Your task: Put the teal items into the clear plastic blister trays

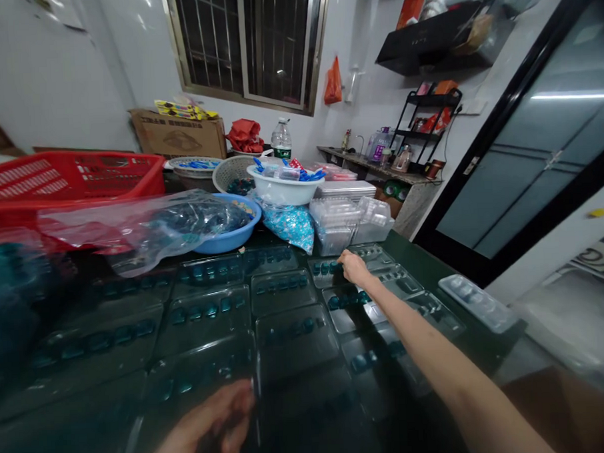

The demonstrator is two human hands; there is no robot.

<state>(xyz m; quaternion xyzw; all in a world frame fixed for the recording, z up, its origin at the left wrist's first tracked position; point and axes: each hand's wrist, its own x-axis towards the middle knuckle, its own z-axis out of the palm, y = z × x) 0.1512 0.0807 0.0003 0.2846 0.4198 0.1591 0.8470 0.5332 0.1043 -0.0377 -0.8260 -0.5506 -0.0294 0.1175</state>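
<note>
My right hand (pixel 354 267) reaches to a clear plastic tray (pixel 320 279) in the back row, its fingers pinched together at a row of small teal pieces (pixel 326 267). Whatever lies between those fingertips is hidden. Low in the view, my left hand (pixel 215 420) is blurred, its fingers curled around a dark hollow; its contents do not show clearly. Many clear trays cover the dark green table, several with teal pieces (pixel 210 309) set in their moulded pockets. Near my left hand, one tray (pixel 202 364) holds a few of these pieces.
Behind the trays stand a red basket (pixel 124 174), a blue basin (pixel 237 236) with a plastic bag, a white bowl (pixel 285 190), a bag of blue beads (pixel 292 227) and stacked clear boxes (pixel 336 218). Another clear tray (pixel 478 302) lies at the right table edge.
</note>
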